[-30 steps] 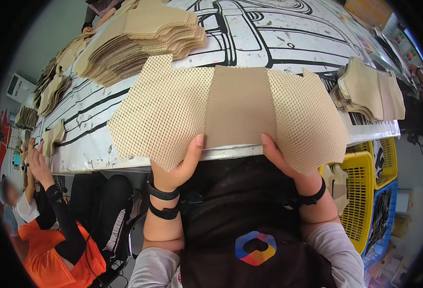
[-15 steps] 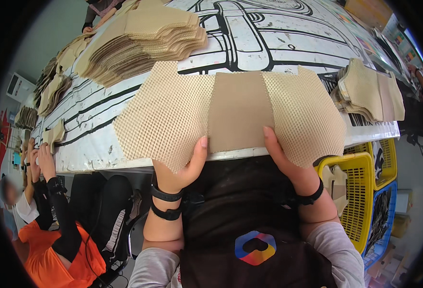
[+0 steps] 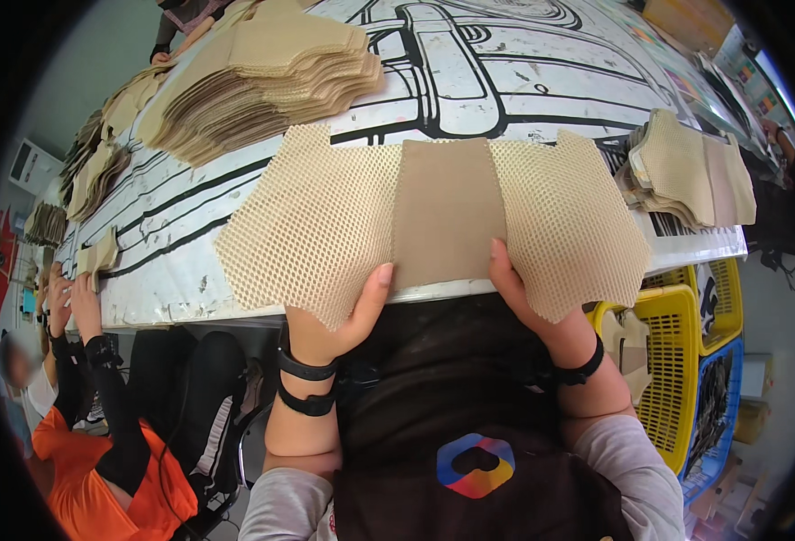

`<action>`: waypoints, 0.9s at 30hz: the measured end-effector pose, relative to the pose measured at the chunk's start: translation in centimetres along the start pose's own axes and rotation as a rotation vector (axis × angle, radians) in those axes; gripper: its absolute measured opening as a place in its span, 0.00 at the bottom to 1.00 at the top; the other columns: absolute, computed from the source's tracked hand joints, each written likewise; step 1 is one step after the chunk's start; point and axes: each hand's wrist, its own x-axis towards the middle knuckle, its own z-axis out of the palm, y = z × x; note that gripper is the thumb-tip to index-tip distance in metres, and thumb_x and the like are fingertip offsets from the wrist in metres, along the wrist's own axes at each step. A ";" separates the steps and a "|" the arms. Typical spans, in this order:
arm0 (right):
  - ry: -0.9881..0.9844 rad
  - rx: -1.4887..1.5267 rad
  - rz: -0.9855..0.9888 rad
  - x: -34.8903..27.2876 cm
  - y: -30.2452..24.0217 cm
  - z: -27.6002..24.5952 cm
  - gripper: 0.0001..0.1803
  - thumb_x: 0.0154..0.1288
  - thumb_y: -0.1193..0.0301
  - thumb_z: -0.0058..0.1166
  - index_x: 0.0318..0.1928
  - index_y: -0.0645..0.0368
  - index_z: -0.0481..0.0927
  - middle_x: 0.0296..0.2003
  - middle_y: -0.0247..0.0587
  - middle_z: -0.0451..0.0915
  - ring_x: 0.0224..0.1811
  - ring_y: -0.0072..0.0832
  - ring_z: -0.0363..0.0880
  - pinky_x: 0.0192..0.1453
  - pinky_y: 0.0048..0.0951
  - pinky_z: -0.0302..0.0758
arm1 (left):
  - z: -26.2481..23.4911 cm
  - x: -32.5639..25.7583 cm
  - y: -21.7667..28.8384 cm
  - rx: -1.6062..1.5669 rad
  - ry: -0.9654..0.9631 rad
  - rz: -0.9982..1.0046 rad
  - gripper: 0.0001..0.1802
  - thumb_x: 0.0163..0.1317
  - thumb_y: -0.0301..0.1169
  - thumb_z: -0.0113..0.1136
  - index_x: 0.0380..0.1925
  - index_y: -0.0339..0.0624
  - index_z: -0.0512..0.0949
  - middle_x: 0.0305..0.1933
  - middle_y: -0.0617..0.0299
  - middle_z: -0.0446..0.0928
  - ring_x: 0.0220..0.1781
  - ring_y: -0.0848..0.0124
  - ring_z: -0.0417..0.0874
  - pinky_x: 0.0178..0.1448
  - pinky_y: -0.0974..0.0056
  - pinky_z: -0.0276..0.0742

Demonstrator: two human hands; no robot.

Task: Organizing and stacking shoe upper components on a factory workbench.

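Slid slightly nearer since earlier, flattened over the table edge: tan mesh piece, pinched at its near hem by left hand and right hand, thumbs on top, likely for smoothing. Stacked pieces beyond.

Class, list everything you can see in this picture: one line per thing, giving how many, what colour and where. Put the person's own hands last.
Mesh-and-plain fabric piece: one, beige mesh sides with a plain tan middle, flat at the table's near edge.
Large stack of cut pieces: one, tan, far left on the table.
Small stack of cut pieces: one, beige, at the table's right end.
Table: one, white with black line drawing.
Baskets: yellow and blue, on the right below the table.
Co-worker: one, orange top and black sleeves, lower left.
Left hand: thumb on the fabric's near edge.
Right hand: thumb on the fabric's near edge.
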 end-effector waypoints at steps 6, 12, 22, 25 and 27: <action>-0.013 -0.106 -0.048 -0.1 0.0 0.0 0.15 0.49 0.70 0.59 0.40 0.60 0.77 0.36 0.40 0.76 0.38 0.39 0.75 0.44 0.36 0.71 | 0.2 0.1 0.1 -0.033 0.031 -0.002 0.13 0.50 0.26 0.62 0.36 0.33 0.78 0.36 0.55 0.79 0.36 0.63 0.80 0.44 0.66 0.73; -0.015 -0.211 -0.069 0.2 -0.3 -0.2 0.15 0.49 0.75 0.60 0.40 0.62 0.77 0.35 0.41 0.77 0.36 0.37 0.76 0.41 0.33 0.72 | 0.0 0.2 -0.1 0.020 -0.045 0.075 0.16 0.53 0.26 0.59 0.42 0.32 0.74 0.40 0.53 0.77 0.40 0.63 0.78 0.46 0.64 0.72; 0.000 -0.219 -0.108 0.8 -0.5 -0.4 0.15 0.46 0.72 0.63 0.37 0.60 0.78 0.31 0.39 0.77 0.33 0.38 0.76 0.38 0.34 0.72 | 0.4 0.5 0.2 0.170 0.024 0.098 0.11 0.45 0.26 0.63 0.32 0.36 0.80 0.32 0.56 0.79 0.33 0.62 0.80 0.41 0.64 0.74; -0.017 -0.158 -0.012 0.5 -0.2 -0.8 0.15 0.47 0.71 0.62 0.37 0.60 0.78 0.33 0.41 0.77 0.33 0.38 0.76 0.38 0.34 0.72 | 0.5 0.6 0.2 0.207 0.017 0.135 0.11 0.45 0.27 0.63 0.31 0.36 0.79 0.32 0.56 0.79 0.32 0.61 0.80 0.40 0.64 0.74; -0.026 -0.026 0.069 0.5 -0.2 -1.6 0.15 0.47 0.70 0.62 0.37 0.60 0.78 0.34 0.40 0.77 0.35 0.39 0.76 0.41 0.35 0.71 | 0.5 0.6 0.2 0.212 0.034 0.142 0.11 0.45 0.27 0.63 0.31 0.36 0.79 0.32 0.56 0.79 0.33 0.61 0.80 0.40 0.63 0.74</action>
